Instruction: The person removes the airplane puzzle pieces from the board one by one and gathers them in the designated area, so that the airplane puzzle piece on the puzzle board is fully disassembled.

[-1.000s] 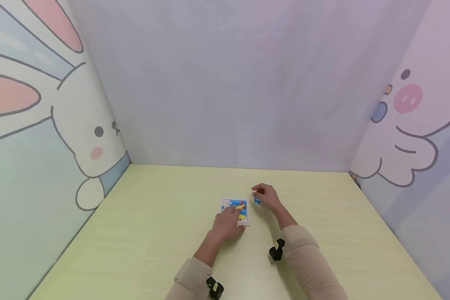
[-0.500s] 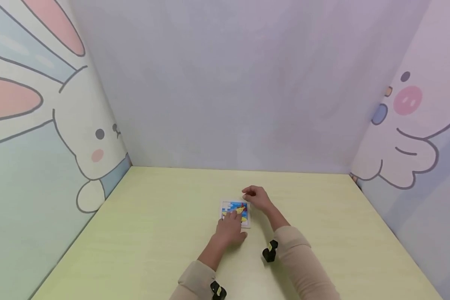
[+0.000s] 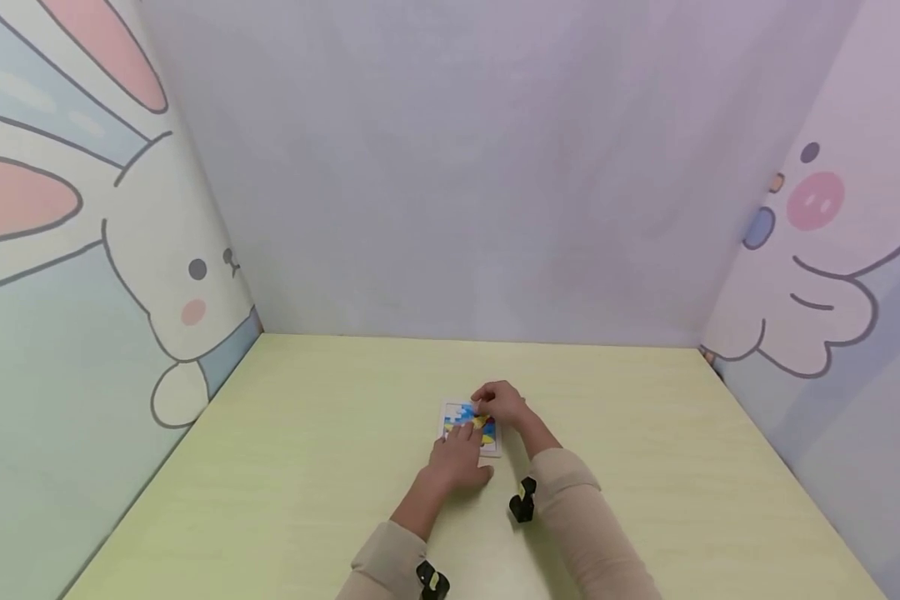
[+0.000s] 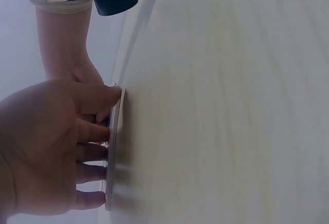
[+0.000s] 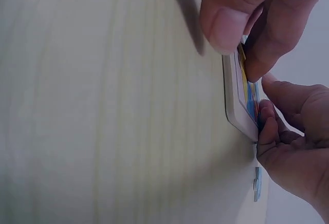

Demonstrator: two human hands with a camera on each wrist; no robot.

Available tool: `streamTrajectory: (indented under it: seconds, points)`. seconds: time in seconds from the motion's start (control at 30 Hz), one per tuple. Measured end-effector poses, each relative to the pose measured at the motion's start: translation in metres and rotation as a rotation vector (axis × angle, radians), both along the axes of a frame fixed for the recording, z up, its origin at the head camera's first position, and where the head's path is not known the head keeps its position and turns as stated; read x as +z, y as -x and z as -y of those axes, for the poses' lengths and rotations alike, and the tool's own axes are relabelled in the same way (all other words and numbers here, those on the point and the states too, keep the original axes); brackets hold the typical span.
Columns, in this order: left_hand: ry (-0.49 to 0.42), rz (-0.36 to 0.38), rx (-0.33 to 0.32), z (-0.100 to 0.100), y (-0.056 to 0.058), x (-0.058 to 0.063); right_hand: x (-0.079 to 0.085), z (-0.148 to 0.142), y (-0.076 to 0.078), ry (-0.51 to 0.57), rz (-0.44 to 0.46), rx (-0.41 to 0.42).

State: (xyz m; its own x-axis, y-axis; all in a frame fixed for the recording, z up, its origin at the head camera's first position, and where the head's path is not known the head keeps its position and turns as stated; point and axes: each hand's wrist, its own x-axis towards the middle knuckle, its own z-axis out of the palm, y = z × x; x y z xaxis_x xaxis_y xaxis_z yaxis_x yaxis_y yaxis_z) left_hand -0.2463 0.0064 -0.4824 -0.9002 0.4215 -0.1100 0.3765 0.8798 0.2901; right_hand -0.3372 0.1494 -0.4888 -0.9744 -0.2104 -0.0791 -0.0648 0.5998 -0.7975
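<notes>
A small jigsaw puzzle board with a white frame lies on the table, its picture blue, yellow and red. Over its near part rests my left hand, fingers laid nearly straight on the picture. In the left wrist view the left thumb touches the board's edge. My right hand is above the board's far right part, thumb and fingertips drawn together in a pinch. The puzzle piece between them is mostly hidden. A loose blue puzzle piece lies beside the board in the right wrist view; the right hand covers it in the head view.
The pale yellow table runs back to a plain lilac wall. Side walls carry a cartoon rabbit and a cartoon pig. A black wrist camera sits on the right sleeve.
My right hand has moved left from beside the board to over its far right part. The left hand has slid slightly nearer, uncovering more of the picture.
</notes>
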Motion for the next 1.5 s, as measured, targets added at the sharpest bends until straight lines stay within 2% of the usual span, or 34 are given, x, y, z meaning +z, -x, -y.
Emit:
streamTrajectory:
  seconds: [0.23,0.53,0.93,1.17,1.5]
  points:
    - [0.019,0.002,-0.014,0.001,0.000,0.001,0.004,0.007,0.001,-0.060,0.042,-0.015]
    - [0.002,0.016,-0.006,0.001,-0.003,0.004,0.003,0.010,0.002,-0.097,0.049,-0.005]
    - [0.029,-0.006,-0.007,0.002,-0.001,0.002,0.008,0.022,0.001,-0.171,0.006,-0.008]
    - [0.009,0.006,-0.011,0.004,0.003,0.000,0.012,0.028,0.000,-0.188,0.012,-0.077]
    - [0.012,-0.001,-0.014,0.003,0.004,-0.004,0.012,0.025,0.000,-0.209,0.021,-0.049]
